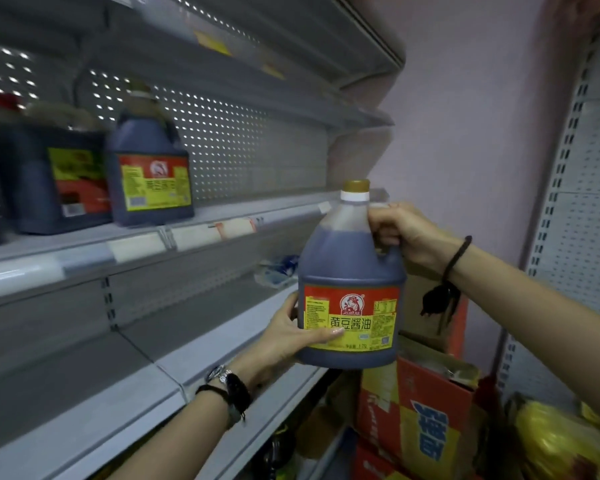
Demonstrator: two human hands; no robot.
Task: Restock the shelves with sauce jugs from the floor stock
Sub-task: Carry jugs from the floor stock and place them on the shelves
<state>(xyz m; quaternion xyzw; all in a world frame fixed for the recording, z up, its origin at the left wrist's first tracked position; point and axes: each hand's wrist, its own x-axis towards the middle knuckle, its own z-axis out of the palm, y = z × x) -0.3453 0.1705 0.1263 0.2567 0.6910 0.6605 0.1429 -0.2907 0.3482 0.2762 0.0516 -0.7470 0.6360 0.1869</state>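
Note:
A dark sauce jug (350, 268) with a gold cap and a red-and-yellow label hangs in the air in front of the shelves. My right hand (400, 233) grips its handle near the neck. My left hand (291, 336) holds its lower left side, thumb across the label. On the upper grey shelf (146, 244) stands a matching jug (149, 168), with a larger dark jug (54, 181) to its left. To the right of those jugs the shelf surface is bare.
The lower grey shelf (174, 368) holds only a crumpled blue-and-white bag (278, 270) at its back. Red-and-yellow cardboard boxes (420, 407) are stacked on the floor at the lower right, beside yellow packages (561, 441). A second white shelf unit (579, 188) stands along the right wall.

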